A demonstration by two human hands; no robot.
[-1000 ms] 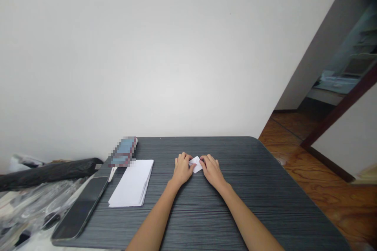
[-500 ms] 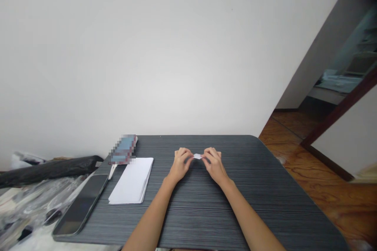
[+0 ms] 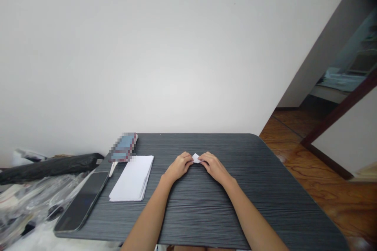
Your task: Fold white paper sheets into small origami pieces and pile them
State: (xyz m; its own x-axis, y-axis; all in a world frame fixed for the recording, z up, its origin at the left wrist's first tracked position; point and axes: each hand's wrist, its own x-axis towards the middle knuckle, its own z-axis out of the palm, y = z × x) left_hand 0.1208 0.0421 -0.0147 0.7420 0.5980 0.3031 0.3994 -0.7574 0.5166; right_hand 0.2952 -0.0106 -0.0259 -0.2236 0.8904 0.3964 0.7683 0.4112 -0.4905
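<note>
A small folded piece of white paper (image 3: 196,158) sits between my two hands, low over the dark striped table (image 3: 265,196). My left hand (image 3: 177,166) pinches its left side with curled fingers. My right hand (image 3: 212,166) pinches its right side, fingers curled as well. Most of the paper is hidden by my fingertips. Both forearms reach in from the bottom edge.
A stack of white paper sheets (image 3: 132,177) lies on the table's left part. A dark phone (image 3: 83,201) rests at the left edge, a blurred-out box (image 3: 124,147) behind it. A long black bag (image 3: 47,168) and clear plastic lie off to the left. Wooden floor (image 3: 324,180) shows right.
Both hands lifted the folded paper off the table, then lowered it again close to the surface. The paper shows smaller between my fingers than a second ago.
</note>
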